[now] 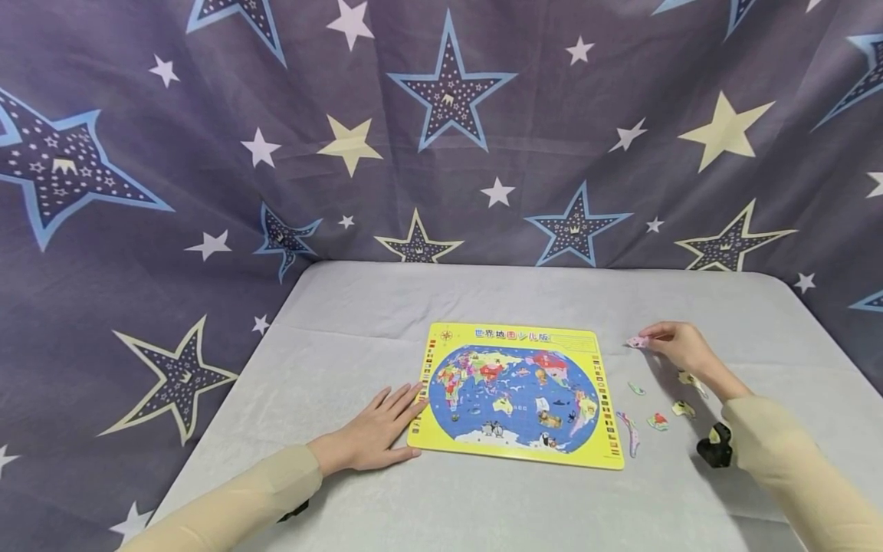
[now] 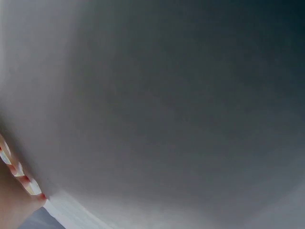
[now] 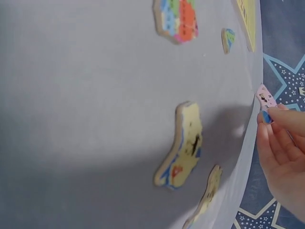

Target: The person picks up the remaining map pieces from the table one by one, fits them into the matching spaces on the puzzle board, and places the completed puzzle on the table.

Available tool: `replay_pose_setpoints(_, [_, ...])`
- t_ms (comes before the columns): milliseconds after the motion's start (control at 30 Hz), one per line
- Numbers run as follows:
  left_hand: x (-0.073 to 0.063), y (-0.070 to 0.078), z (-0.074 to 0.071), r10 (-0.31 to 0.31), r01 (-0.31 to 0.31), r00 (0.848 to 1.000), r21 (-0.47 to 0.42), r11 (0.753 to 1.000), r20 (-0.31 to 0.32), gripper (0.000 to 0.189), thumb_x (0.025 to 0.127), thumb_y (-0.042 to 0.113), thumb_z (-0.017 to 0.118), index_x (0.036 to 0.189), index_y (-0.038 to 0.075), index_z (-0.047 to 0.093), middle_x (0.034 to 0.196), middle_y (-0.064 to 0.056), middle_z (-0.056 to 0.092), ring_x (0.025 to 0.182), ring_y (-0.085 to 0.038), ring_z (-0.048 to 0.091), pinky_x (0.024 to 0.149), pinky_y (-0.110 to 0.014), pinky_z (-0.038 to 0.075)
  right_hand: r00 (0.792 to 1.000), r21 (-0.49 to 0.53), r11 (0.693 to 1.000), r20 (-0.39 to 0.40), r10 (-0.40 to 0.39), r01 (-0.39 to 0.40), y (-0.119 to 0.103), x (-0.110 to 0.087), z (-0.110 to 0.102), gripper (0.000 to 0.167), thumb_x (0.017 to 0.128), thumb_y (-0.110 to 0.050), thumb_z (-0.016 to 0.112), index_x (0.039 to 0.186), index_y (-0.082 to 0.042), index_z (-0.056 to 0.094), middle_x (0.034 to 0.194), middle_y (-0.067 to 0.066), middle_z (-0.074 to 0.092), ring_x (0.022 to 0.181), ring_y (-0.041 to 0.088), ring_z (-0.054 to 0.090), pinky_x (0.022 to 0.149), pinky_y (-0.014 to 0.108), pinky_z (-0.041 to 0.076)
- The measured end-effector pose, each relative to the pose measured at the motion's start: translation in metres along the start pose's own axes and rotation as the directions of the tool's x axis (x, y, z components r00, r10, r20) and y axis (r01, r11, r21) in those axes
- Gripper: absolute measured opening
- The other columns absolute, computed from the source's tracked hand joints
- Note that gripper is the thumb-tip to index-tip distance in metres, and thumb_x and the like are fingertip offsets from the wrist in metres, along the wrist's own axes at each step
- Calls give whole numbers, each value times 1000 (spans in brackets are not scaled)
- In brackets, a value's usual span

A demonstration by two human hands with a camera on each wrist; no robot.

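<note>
A yellow world map puzzle board (image 1: 520,456) lies flat in the middle of the table. Its left edge is touched by the fingertips of my left hand (image 1: 372,431), which rests palm down with straight fingers. To the right of the board, my right hand (image 1: 684,349) pinches a pink puzzle piece (image 1: 636,342) between thumb and fingers. The right wrist view shows this pink puzzle piece (image 3: 266,98) sticking out past the fingertips, with a bit of blue at its lower end. Only fingertips of the left hand (image 2: 21,177) show at the corner of the left wrist view.
Several loose puzzle pieces lie right of the board: a long pinkish one (image 1: 629,434), a red-and-green one (image 1: 658,422), a yellowish one (image 1: 683,409), a small green one (image 1: 636,389) and another pale one (image 1: 692,382) by the right wrist. A star-patterned curtain (image 1: 483,176) hangs behind the table.
</note>
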State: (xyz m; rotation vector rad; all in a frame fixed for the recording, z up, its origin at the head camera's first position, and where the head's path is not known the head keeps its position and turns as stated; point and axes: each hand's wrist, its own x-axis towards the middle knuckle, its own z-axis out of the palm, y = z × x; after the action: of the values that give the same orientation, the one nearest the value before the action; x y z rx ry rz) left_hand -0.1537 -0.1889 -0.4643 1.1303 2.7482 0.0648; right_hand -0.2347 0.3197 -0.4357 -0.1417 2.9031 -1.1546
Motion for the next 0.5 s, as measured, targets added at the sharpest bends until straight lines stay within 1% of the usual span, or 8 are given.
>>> replay_pose_setpoints(200, [0, -1, 1, 6, -6, 1000, 15, 1000, -6, 77, 86, 63, 27, 144, 14, 12, 149, -8, 6, 135, -24, 6, 105, -47, 11, 999, 19, 1000, -39, -21, 22, -4, 0, 1, 21, 83, -2, 56, 100, 11, 61, 90, 23, 62, 67, 7, 52, 55, 21, 42])
replay_pose_setpoints(333, [1, -1, 2, 6, -6, 1000, 8, 1000, -6, 77, 86, 63, 27, 143, 14, 13, 149, -7, 6, 135, -24, 6, 105, -47, 11, 997, 46, 998, -63, -39, 42, -9, 0, 2, 23, 83, -3, 58, 100, 11, 60, 93, 26, 61, 67, -2, 52, 57, 18, 44])
replay_pose_setpoints(500, [1, -1, 1, -3, 3, 1000, 5, 1000, 3, 77, 86, 63, 27, 144, 15, 12, 149, -6, 5, 135, -23, 5, 105, -47, 10, 997, 73, 996, -62, -52, 56, -18, 1, 6, 25, 81, -4, 60, 101, 12, 60, 96, 27, 61, 67, -5, 52, 59, 17, 46])
